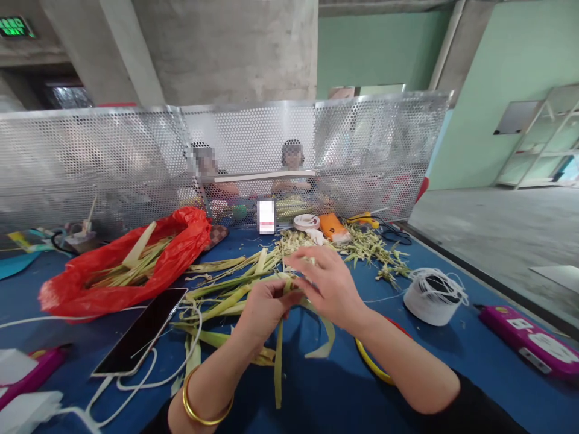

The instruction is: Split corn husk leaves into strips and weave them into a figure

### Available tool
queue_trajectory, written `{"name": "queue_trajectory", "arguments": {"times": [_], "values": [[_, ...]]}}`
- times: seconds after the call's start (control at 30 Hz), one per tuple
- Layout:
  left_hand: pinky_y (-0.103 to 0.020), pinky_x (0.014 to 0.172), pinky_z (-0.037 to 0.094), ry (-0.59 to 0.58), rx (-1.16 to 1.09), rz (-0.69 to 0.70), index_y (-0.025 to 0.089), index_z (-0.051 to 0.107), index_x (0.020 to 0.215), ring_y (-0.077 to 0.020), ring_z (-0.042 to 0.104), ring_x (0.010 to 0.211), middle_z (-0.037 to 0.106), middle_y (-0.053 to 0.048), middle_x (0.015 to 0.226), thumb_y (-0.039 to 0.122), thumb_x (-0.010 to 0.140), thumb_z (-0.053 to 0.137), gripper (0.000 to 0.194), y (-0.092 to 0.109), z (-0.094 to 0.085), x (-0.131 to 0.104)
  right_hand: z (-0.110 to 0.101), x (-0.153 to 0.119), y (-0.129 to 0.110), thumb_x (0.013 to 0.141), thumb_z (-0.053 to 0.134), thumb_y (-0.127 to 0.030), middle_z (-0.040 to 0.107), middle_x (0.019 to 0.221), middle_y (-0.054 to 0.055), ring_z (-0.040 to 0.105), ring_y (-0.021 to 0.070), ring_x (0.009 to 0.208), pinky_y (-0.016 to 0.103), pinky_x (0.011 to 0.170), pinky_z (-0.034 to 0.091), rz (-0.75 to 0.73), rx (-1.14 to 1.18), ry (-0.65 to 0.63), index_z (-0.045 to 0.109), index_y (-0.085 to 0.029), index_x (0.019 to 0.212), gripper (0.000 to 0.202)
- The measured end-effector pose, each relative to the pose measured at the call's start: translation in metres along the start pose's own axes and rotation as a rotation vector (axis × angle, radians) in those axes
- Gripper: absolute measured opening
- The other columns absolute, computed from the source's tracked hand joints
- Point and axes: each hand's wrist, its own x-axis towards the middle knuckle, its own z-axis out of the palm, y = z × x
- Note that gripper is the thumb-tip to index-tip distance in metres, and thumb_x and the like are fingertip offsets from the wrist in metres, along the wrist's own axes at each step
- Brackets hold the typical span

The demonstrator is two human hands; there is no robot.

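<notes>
My left hand [266, 301] is closed in a pinch on a pale green leaf strip [279, 361], whose long end hangs down below the fingers. Just right of it and slightly higher, my right hand [328, 283] has its thumb and fingers apart, curved around the top of the leaf work. A thin pale line rises by its fingertips; I cannot make out what it is. Another leaf strip [325, 340] curls down under the right hand. Loose long leaves [226, 301] lie in a pile left of the hands, partly beneath the left one.
A red plastic bag [113, 295] with leaves and a phone [142, 331] on a white cable lie left. Leaf scraps [380, 247], a tape roll [306, 222] and an orange packet [332, 228] sit behind. Rightward are a white cord spool [432, 298], yellow ring [371, 361] and purple tool [529, 340].
</notes>
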Motion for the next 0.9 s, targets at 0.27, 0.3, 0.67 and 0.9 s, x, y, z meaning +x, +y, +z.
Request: {"name": "queue_trajectory", "arguments": {"times": [0.27,0.3,0.67,0.9], "values": [[-0.021,0.042,0.022,-0.022,0.014,-0.021,0.016,0.062,0.057,-0.0059,0.03,0.04,0.041,0.007,0.042,0.032,0.06,0.074,0.02,-0.002,0.0,0.003,-0.003,0.0,0.001,0.09,0.049,-0.011,0.066,0.085,0.006,0.057,0.0187,0.085,0.041,0.1,0.034,-0.312,-0.272,-0.219,0.067,-0.017,0.092,0.019],[-0.021,0.042,0.021,-0.025,0.011,-0.022,0.016,0.062,0.057,-0.0059,0.03,0.04,0.04,0.007,0.041,0.032,0.06,0.074,0.02,0.0,0.0,0.002,-0.004,0.0,0.002,0.09,0.047,-0.011,0.067,0.085,0.006,0.057,0.0189,0.085,0.04,0.099,0.035,-0.338,-0.288,-0.223,0.067,-0.016,0.091,0.02],[-0.018,0.039,0.019,-0.02,-0.083,-0.099,0.015,0.065,0.066,-0.0051,0.037,0.04,0.046,0.006,0.045,0.041,0.061,0.074,0.028,0.005,-0.004,0.001,0.0,0.001,-0.001,0.086,0.057,-0.02,0.068,0.09,0.004,0.062,0.0167,0.084,0.028,0.075,0.046,0.297,0.184,0.023,0.069,-0.021,0.089,0.012],[-0.017,0.037,0.019,0.144,-0.235,-0.118,0.013,0.07,0.09,-0.0049,0.034,0.039,0.047,0.006,0.042,0.04,0.061,0.076,0.04,0.008,-0.017,0.003,-0.014,0.004,0.006,0.084,0.061,-0.032,0.067,0.089,0.003,0.062,0.0172,0.08,0.026,0.067,0.047,0.326,0.235,-0.217,0.063,-0.022,0.094,0.015]]}}
